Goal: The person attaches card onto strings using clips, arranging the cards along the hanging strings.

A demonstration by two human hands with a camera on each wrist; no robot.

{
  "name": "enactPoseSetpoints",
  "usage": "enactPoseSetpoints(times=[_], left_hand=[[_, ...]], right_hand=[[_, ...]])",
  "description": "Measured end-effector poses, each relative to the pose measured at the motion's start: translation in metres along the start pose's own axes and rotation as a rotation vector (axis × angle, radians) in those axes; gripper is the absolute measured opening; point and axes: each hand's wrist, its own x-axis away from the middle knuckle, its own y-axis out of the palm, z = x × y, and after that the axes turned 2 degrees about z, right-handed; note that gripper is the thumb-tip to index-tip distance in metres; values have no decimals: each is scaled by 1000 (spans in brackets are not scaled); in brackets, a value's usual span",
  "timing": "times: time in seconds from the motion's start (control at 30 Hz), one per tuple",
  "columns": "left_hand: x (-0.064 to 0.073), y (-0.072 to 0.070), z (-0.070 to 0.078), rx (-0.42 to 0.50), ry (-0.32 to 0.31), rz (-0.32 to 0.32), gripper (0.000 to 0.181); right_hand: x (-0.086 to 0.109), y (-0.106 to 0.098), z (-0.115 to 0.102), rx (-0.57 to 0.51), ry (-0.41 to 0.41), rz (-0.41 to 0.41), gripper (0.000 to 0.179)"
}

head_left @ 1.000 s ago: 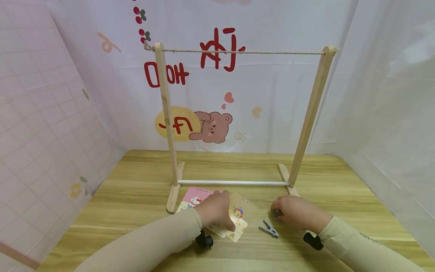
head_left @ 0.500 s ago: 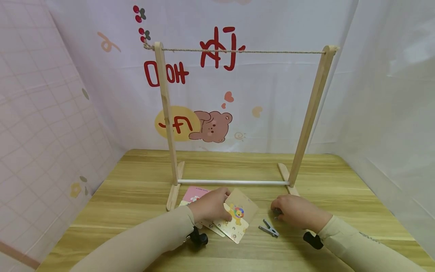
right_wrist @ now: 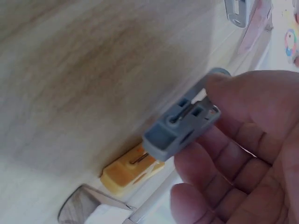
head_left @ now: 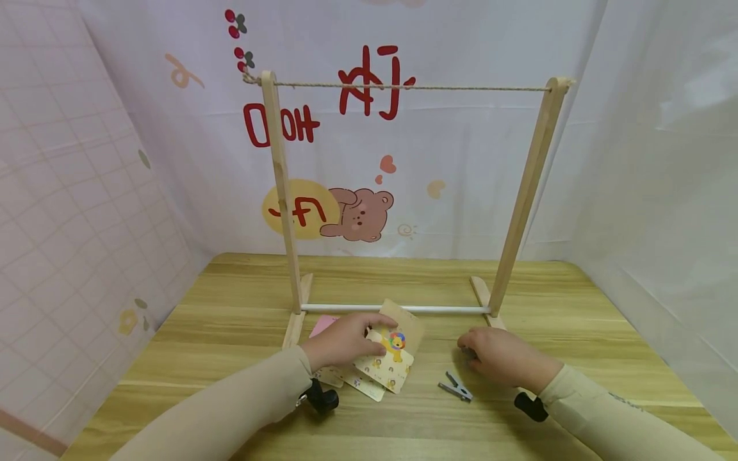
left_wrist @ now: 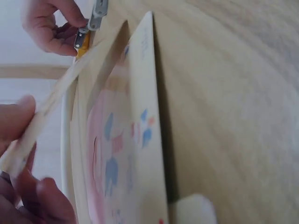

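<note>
My left hand point(head_left: 340, 339) pinches a card point(head_left: 398, 365) printed with a lion between thumb and fingers. In the left wrist view this card is tilted up, its edge toward the camera, above other cards point(left_wrist: 145, 112). A pink card point(head_left: 324, 324) lies partly hidden under the same hand. My right hand point(head_left: 504, 358) pinches a grey clothespin point(right_wrist: 175, 135) between thumb and fingers, close over the table. Just beyond it lies a yellow clothespin point(right_wrist: 126, 172). Between the two hands, another grey clothespin point(head_left: 458, 388) rests on the wood.
Behind the hands stands a wooden frame with two posts point(head_left: 527, 192), a white crossbar point(head_left: 444, 310) near the table and a twine line point(head_left: 461, 88) across the top. A printed cloth point(head_left: 461, 147) hangs behind the wood-grain table point(head_left: 230, 288).
The left hand has gripped the lion card and moved it up and slightly left, drawing it away from the other cards. The right hand has barely moved.
</note>
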Motion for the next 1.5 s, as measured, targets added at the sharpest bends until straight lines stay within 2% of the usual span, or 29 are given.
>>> enactPoseSetpoints(times=[0.13,0.53,0.77,0.93,1.23,1.5], left_hand=[[1,-6,-3,64,30,24,47],[4,-25,1,193,8,107,43],[2,-35,4,201,18,203,42],[1,-41,7,215,30,249,42],[-2,-53,13,219,81,341,39],[-6,-65,16,228,61,395,38]], right_hand=[[-2,-1,-1,0,3,30,23],[-6,-5,-6,5,26,138,29],[-7,-7,-6,-13,52,178,27],[-9,-8,-7,-31,57,190,26],[-13,-13,-11,-61,65,218,27],[-20,-17,-15,-94,86,244,29]])
